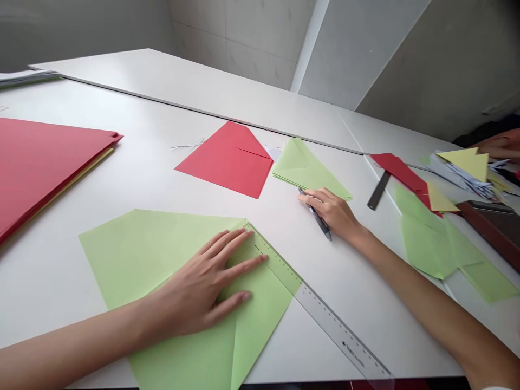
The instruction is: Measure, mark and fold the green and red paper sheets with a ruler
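Left hand [211, 273]: laid palm down with fingers spread and extended; green sheet and ruler touched by the fingers.
Right hand [335, 214]: fingers curled; pen [319, 221] gripped; positioned by the near edge of a folded green stack [300, 162]; contact with the stack cannot be told.
Green sheet [142, 244]: laid on the white table [142, 162], before the person; creased; partly covered by the left hand and forearm.
Ruler [341, 327]: transparent; laid along the sheet's right-hand edge; lower end extended beyond the sheet.
Far side: folded red paper [227, 160] placed beside the green stack.
Left side: red stack [44, 168] laid over yellow paper [93, 166].
Right side: dark strip [379, 189] placed near green papers [424, 233].
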Demonstrator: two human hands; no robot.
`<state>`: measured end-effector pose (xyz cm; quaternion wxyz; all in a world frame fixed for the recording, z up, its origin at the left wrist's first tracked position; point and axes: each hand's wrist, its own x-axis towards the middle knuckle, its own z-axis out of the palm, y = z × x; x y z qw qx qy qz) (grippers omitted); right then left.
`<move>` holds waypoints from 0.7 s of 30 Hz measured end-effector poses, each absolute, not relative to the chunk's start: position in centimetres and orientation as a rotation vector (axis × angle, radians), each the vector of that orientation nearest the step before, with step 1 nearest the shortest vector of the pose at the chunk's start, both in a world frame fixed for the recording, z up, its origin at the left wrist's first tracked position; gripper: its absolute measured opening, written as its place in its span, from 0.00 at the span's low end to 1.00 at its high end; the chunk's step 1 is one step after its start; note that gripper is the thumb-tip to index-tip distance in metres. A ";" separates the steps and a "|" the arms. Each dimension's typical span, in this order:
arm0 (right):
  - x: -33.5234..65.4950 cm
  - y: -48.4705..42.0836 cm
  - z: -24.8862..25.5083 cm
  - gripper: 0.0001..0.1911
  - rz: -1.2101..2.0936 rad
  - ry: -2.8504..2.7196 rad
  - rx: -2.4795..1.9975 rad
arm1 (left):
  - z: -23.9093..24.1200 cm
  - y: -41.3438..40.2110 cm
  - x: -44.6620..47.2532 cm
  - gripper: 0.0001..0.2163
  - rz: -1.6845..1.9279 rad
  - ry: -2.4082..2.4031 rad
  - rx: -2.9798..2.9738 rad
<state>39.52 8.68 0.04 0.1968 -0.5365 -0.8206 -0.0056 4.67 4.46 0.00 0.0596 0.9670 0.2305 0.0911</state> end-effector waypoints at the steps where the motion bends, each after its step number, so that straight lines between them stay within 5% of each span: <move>1: 40.2 8.5 0.1 0.22 -0.035 -2.333 -1.516 | -0.1 4.5 4.7 0.29 0.289 0.703 2.936; 13: 39.4 -2.1 2.0 0.27 -0.043 -2.282 -1.681 | -0.2 4.0 4.4 0.23 0.535 0.899 2.871; 18: 37.8 -10.1 0.8 0.48 0.272 -2.374 -1.651 | -0.2 4.0 4.1 0.25 0.422 1.081 2.893; 21: 37.4 -12.7 -0.8 0.52 0.299 -2.304 -1.665 | -1.1 4.6 4.0 0.25 0.480 1.095 2.896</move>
